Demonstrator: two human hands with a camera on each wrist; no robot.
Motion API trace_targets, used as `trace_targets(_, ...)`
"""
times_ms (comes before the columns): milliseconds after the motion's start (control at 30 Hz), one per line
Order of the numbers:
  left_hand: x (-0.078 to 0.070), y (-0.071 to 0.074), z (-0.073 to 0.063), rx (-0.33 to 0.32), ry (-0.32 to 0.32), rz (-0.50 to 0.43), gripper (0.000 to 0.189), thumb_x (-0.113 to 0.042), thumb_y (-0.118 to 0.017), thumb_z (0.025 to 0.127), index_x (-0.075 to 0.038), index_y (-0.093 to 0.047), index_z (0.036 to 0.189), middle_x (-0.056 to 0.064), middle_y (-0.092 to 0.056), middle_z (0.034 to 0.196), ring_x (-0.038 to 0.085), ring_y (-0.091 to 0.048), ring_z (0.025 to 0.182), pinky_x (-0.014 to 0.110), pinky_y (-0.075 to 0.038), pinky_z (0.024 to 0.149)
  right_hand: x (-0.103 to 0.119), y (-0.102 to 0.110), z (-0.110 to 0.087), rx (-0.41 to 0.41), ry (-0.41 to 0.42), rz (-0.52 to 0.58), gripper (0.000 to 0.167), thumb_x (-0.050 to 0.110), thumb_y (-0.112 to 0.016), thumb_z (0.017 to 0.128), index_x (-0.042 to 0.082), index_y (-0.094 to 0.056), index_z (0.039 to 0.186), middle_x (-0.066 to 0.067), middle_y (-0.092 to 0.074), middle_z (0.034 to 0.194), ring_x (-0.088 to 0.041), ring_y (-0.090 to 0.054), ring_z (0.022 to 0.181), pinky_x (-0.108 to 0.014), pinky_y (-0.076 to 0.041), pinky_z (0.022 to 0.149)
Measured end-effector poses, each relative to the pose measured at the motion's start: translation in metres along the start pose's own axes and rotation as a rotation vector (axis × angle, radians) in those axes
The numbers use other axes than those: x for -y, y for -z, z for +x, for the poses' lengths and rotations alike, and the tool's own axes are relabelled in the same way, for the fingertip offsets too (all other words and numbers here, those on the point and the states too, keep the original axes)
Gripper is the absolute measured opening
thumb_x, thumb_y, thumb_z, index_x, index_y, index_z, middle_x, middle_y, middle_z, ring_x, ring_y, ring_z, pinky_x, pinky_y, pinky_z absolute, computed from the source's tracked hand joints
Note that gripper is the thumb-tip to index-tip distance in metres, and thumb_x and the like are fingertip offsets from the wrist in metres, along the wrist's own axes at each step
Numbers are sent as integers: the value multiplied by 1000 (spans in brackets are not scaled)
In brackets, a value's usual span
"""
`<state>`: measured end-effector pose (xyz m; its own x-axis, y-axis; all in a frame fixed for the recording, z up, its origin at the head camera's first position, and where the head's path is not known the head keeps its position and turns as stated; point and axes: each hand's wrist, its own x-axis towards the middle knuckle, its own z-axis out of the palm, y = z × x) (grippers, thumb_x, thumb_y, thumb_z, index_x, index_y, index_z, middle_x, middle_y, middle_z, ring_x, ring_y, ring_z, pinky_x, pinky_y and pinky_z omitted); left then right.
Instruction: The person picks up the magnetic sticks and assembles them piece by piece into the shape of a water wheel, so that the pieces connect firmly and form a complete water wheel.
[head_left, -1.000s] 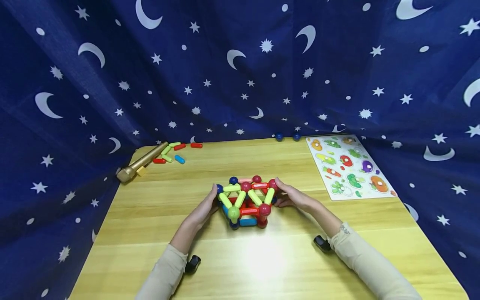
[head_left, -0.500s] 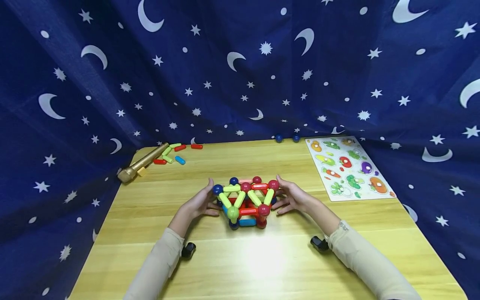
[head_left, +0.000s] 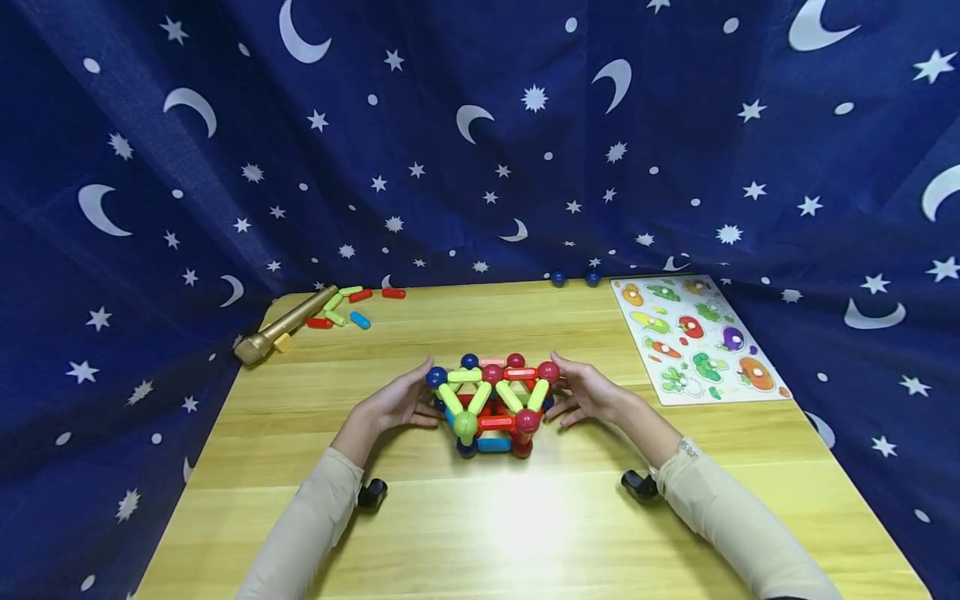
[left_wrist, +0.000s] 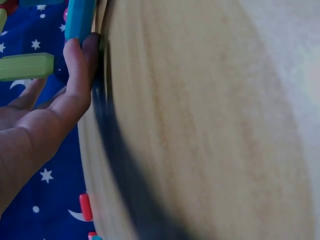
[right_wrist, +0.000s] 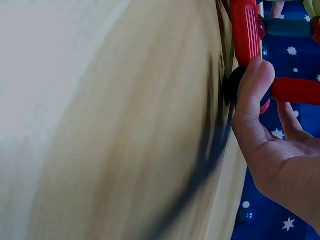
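Observation:
A structure of magnetic rods and balls (head_left: 496, 423) stands on the table before me, with yellow-green, red and blue rods joined by red, blue and green balls. My left hand (head_left: 396, 402) holds its left side, thumb by the upper blue ball and fingers lower down. In the left wrist view its fingers (left_wrist: 77, 75) meet a blue rod (left_wrist: 80, 20) at a dark ball. On the opposite side my right hand (head_left: 588, 395) holds the structure, thumb at the upper red ball. The right wrist view has a finger over a dark ball below a red rod (right_wrist: 245, 32).
Loose magnetic rods (head_left: 360, 320) lie at the back left beside a gold toy microphone (head_left: 285, 325) and a small yellow block (head_left: 282, 342). Two blue balls (head_left: 558, 278) sit at the back edge. A vegetable puzzle board (head_left: 697, 337) lies at the right.
My left hand drew slightly off the structure to the left, then came back to its side. The right hand's lower fingers spread a little. The structure has stayed in place.

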<state>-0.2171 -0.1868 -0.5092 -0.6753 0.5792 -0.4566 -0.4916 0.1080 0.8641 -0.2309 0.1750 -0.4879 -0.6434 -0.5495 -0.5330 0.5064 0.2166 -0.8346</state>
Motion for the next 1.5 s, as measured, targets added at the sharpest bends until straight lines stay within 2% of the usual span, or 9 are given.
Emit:
trace_targets(167,-2,-2,0,-40,5,4,75,-67,-21,98,-19,-22,156,23,-23,158,39,-58,115,38,-50,92,-1,-1,0,-7,6,18,74,62,-24,99,10,-21,151,-28,-25,153,-38,-61,102,-44,-53,81)
trace_targets(333,-5,-1,-2,-29,-21,29,73,-64,-21,99,-19,-22,156,20,-18,161,40,-54,121,42,-46,100,0,0,-2,1,35,18,73,60,-26,100,7,-25,150,-27,-27,152,-34,-59,101,-44,-53,84)
trace_targets(500,-4,4,-6,57,-118,61,61,-49,-24,105,-16,-17,156,20,-20,159,30,-57,117,45,-41,105,2,1,-2,11,80,52,72,58,-26,101,8,-23,153,-20,-39,143,-33,-57,99,-43,-50,86)
trace_targets(667,-3,7,-10,141,-230,72,67,-34,-43,103,-10,-10,156,27,-22,155,25,-57,119,51,-37,110,3,1,-4,-17,128,74,68,51,-29,103,5,-23,153,-4,-49,127,-27,-59,92,-41,-50,86)
trace_targets(800,-2,6,-11,136,-281,66,70,-28,-52,101,-9,-12,156,27,-22,155,20,-54,123,59,-30,113,6,1,-5,-37,155,88,66,47,-34,103,4,-24,152,5,-53,122,-23,-61,85,-41,-50,86)
trace_targets(933,-4,5,-14,111,-327,53,74,-20,-58,97,-9,-14,156,26,-16,157,17,-48,125,62,-28,112,8,2,-5,-59,206,77,65,43,-39,102,1,-25,150,-1,-54,125,-19,-64,83,-40,-51,84)
trace_targets(1167,-7,3,-18,82,-368,77,89,-24,-72,87,-9,-17,155,21,-17,158,39,-34,137,39,-43,104,10,-1,-5,-144,256,86,54,27,-46,102,-4,-33,145,-15,-47,135,-14,-69,86,-33,-54,83)
trace_targets(1367,-6,3,-21,85,-410,112,91,-21,-75,84,-8,-19,154,21,-17,159,31,-35,136,30,-41,102,13,-9,-9,-187,270,41,50,14,-53,99,-5,-37,142,-9,-57,116,-10,-69,83,-29,-57,77)
trace_targets(1500,-7,2,-24,91,-414,110,96,-21,-79,80,-10,-19,155,20,-15,160,35,-42,131,29,-47,96,14,-12,-12,-198,303,9,49,10,-55,97,-6,-38,140,-16,-53,125,-11,-67,88,-30,-57,78)
